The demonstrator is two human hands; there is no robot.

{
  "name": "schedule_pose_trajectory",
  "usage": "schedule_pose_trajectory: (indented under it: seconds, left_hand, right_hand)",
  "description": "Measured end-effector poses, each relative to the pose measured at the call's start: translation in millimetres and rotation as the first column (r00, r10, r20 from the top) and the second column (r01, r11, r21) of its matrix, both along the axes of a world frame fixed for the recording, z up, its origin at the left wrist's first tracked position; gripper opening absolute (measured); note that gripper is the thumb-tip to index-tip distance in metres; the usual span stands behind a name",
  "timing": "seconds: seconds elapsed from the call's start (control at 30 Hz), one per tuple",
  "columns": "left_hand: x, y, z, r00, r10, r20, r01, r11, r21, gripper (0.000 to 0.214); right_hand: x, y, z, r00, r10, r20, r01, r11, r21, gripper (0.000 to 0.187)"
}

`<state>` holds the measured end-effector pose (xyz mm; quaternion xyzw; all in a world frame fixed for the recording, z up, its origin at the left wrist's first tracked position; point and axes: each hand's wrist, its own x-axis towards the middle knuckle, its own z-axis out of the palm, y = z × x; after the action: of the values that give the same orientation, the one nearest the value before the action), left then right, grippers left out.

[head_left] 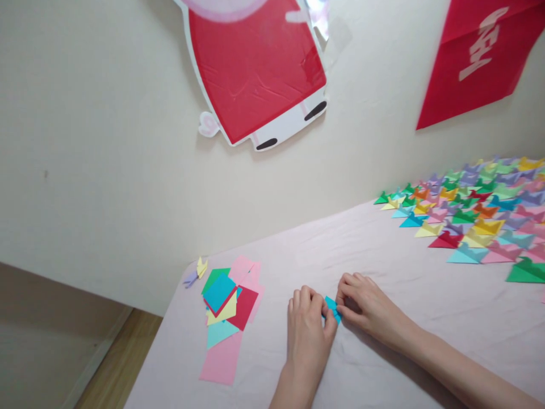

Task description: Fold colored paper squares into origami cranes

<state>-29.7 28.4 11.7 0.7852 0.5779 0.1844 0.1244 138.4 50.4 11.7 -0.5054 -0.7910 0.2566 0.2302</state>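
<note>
1. Pinches blue paper [332, 307] with left hand [307, 315] and right hand [361, 301].
2. Sits at five o'clock in view — over pale sheet [298, 255].
3. Points roughly toward eleven — runs lengthwise eleven-to-five, partly hidden.

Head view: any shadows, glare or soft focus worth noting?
In the head view, a soft shadow lies beneath the right forearm; same view, the red wall figure shows a faint sheen along its wrinkles; head view again, lettering on the red banner looks slightly soft.
</note>
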Motion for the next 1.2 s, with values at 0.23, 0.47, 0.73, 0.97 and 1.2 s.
schedule_pose_trajectory:
  seconds: [0.23, 0.47, 0.73, 0.97, 1.2]
  left_hand:
    - [4, -3, -0.7, 0.991, 0.01, -0.134, -0.003, 0.999, 0.054, 0.016]
    - [5, -5, -3.4, 0.994, 0.05, -0.094, -0.042, 0.996, 0.081, 0.016]
    - [6, -5, -2.9, 0.997, 0.047, -0.056, -0.044, 0.998, 0.042, 0.018]
    - [3, -8, 2.7, 0.994, 0.058, 0.097, -0.052, 0.996, -0.068, 0.019]
    - [2, -8, 5.4, 0.987, 0.064, 0.145, -0.05, 0.994, -0.097, 0.021]
  right_hand:
    - [4, -1, -0.3, 0.999, 0.028, -0.042, -0.027, 0.999, 0.022, 0.014]
    - [3, -1, 1.4, 0.998, 0.02, -0.054, -0.021, 1.0, -0.015, 0.014]
    - [-10, -7, 1.2, 0.994, -0.106, -0.008, 0.106, 0.994, 0.0, 0.012]
    - [-3, -3, -6.3, 0.996, -0.073, -0.051, 0.072, 0.997, -0.01, 0.029]
    - [-7, -6, -0.7, 0.993, -0.103, -0.055, 0.103, 0.995, -0.017, 0.022]
